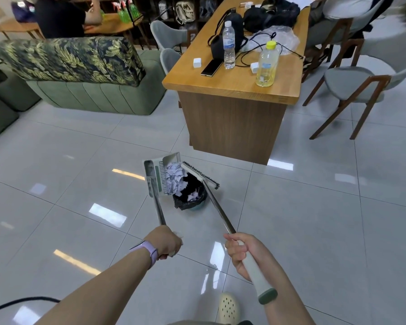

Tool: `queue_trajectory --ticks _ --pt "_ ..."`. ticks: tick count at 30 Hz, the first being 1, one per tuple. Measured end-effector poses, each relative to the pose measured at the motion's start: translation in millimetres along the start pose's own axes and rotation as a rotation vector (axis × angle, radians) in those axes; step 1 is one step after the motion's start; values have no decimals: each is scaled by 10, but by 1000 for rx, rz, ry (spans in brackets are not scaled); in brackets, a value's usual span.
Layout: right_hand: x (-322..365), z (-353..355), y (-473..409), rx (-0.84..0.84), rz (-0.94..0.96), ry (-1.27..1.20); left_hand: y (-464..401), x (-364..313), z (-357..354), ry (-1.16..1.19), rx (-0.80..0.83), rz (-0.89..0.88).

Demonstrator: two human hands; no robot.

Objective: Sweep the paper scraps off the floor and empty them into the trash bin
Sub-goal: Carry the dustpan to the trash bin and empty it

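My left hand [165,240] grips the metal handle of a grey dustpan [153,174], which is tilted over a small trash bin [189,202] lined with a black bag. White paper scraps [175,180] slide from the pan toward the bin, and some lie inside it. My right hand [243,253] grips the white and green end of the broom handle. The broom head [201,174] presses against the scraps at the pan's mouth, above the bin's far side.
A wooden table [232,90] with bottles, a phone and bags stands just beyond the bin. Grey chairs [361,83] stand at the right, a green sofa [92,73] at the left. A black cable [21,301] crosses the tiled floor at bottom left. My shoe [229,307] shows below.
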State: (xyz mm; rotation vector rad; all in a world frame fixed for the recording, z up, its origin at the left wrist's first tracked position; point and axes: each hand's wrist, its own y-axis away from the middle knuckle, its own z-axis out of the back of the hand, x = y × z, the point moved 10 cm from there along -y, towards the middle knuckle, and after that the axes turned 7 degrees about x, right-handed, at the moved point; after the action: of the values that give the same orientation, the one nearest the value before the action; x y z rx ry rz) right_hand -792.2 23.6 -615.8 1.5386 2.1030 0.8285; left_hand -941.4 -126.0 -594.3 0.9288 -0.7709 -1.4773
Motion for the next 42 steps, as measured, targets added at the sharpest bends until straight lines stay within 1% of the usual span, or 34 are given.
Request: queue_trajectory --ticks 6,10,13,20,28,36,42 --pt "-39 169 12 -72 -11 56 -6 15 -66 -65 8 -5" --pt "-46 271 34 -105 -1 73 -2 66 -84 -118 -12 47" --pt "-76 288 46 -122 -9 86 -21 97 -93 -211 -13 91" --pt "-109 330 96 -170 -3 103 -36 170 -43 -225 -66 100" --pt "-142 334 158 -232 -29 300 79 221 3 -368 -94 125" --pt "-100 439 136 -268 37 347 160 210 2 -442 -163 101" --pt "-86 497 206 -263 39 338 146 212 -48 -599 -251 86"
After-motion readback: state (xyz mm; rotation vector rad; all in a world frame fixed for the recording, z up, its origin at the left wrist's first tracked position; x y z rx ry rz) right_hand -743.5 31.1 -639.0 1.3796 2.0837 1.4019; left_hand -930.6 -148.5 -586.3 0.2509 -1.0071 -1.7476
